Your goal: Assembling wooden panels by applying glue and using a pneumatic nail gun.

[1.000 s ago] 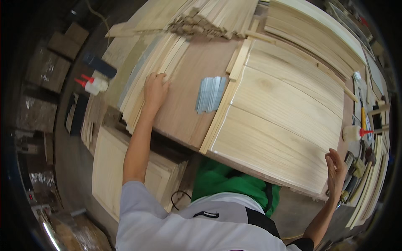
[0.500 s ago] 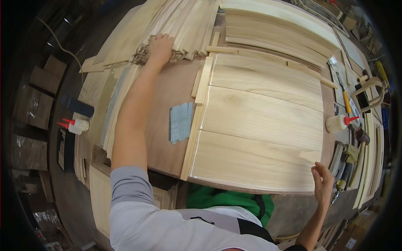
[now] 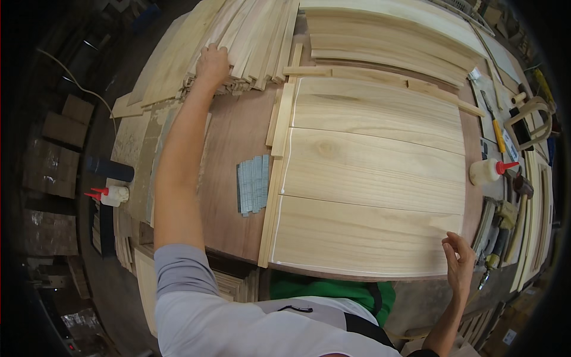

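My left hand (image 3: pixel 213 66) reaches out to the near end of a pile of thin wooden strips (image 3: pixel 253 50). Its fingers curl over the strips at the pile's left side and grip one; the fingertips are partly hidden. In front of me lies a panel of three wide pale boards (image 3: pixel 375 166) side by side. A white bead of glue (image 3: pixel 286 160) runs along its left and near edges. My right hand (image 3: pixel 459 262) hovers by the panel's near right corner, fingers loosely bent and apart, with nothing in it.
Wooden battens (image 3: pixel 286 113) border the panel's left and far sides. Grey-blue slips (image 3: pixel 253 184) lie left of it. A red-tipped glue bottle (image 3: pixel 485 171), a hammer (image 3: pixel 522 187) and a nail gun (image 3: pixel 505 214) sit at right. More glue bottles (image 3: pixel 113 195) stand at left; stacked boards (image 3: pixel 386 44) lie beyond.
My left hand has shifted slightly left along the strip pile, its fingers now bent over the strips. The view has moved a little. My right hand stays by the panel's corner.
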A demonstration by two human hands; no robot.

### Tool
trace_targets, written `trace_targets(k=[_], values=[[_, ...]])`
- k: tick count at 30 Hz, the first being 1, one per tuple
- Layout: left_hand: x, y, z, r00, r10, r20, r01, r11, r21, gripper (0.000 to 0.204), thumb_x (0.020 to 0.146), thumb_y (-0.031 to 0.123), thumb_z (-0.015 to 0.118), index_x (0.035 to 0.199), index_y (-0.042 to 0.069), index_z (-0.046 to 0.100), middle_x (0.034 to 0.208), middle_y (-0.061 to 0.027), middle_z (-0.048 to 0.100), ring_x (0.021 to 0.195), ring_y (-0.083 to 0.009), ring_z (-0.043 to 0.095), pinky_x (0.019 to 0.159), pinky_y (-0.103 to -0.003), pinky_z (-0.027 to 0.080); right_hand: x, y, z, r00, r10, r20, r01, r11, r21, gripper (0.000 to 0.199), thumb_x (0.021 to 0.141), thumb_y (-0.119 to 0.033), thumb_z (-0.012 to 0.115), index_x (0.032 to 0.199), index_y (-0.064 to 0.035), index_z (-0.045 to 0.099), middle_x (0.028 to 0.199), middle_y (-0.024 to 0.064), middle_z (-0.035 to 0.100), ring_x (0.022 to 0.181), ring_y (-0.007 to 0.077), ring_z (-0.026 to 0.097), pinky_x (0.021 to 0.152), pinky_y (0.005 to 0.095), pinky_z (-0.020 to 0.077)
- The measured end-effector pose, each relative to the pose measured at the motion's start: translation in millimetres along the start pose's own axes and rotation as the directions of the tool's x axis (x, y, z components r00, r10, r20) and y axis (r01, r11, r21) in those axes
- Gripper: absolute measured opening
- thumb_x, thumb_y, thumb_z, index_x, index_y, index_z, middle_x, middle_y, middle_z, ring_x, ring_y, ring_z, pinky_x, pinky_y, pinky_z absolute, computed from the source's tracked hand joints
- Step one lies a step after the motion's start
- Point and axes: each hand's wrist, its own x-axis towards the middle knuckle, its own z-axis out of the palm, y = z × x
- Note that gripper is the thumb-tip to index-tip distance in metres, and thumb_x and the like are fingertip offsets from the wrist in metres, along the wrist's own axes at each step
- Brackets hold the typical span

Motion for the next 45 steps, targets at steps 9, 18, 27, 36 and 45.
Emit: trace_targets(k=[9,18,27,36,45], values=[[3.4,-5.7,-4.8,0.962,-0.259,0.086,0.261,0.965,-0.013,0.026,0.077,0.010,0.062,0.100,-0.001,0.064,0.105,-0.0207,0.062,0.100,-0.0385,0.059,0.084,-0.043,0.053,7.5,-13.1,-0.5,1.000,0.009,-0.013,-0.009,1.000,0.002,0.023,0.087,-0.003,0.063,0.110,0.0041,0.063,0.091,0.0133,0.068,0.083,0.0206,0.066,0.078,0.0309,0.0502],[-138.7,27.6,-82.6,0.817,-0.247,0.521,0.407,-0.392,-0.825,0.033,0.092,0.020,0.051,0.113,-0.003,0.062,0.093,-0.0055,0.062,0.080,-0.0124,0.057,0.072,-0.028,0.047,56.2,-85.9,28.4,0.936,-0.329,0.128,0.310,0.939,0.152,0.024,0.088,-0.010,0.065,0.107,0.0043,0.064,0.087,0.0129,0.069,0.083,0.0196,0.066,0.076,0.0299,0.0506],[-332.8,127.2,-219.7,0.609,-0.160,0.776,0.571,-0.591,-0.570,0.035,0.093,0.012,0.050,0.122,-0.007,0.055,0.104,-0.0151,0.066,0.084,-0.0150,0.063,0.070,-0.028,0.054,126.8,-220.8,174.0,0.885,-0.344,0.313,0.028,0.711,0.702,0.053,0.098,-0.036,0.050,0.132,0.0047,0.045,0.102,0.0159,0.063,0.088,0.0191,0.063,0.067,0.0295,0.0544],[-375.1,169.4,-230.1,0.534,-0.047,0.844,0.673,-0.581,-0.458,0.037,0.094,0.007,0.053,0.129,-0.003,0.052,0.109,-0.0121,0.061,0.091,-0.0153,0.063,0.074,-0.029,0.055,160.1,-218.9,230.6,0.921,-0.254,0.295,-0.026,0.716,0.697,0.057,0.089,-0.012,0.061,0.132,0.0167,0.038,0.078,0.0133,0.062,0.056,0.0158,0.059,0.046,0.0273,0.0470],[-346.3,183.9,-235.4,0.793,-0.179,0.583,0.608,0.170,-0.776,0.077,0.074,0.009,0.077,0.141,0.005,0.040,0.122,-0.0151,0.050,0.109,-0.0298,0.054,0.094,-0.038,0.045,181.4,-219.9,246.8,0.935,-0.201,0.293,-0.049,0.744,0.666,0.058,0.086,-0.006,0.062,0.133,0.0172,0.036,0.074,0.0153,0.063,0.050,0.0161,0.057,0.044,0.0280,0.0457]])
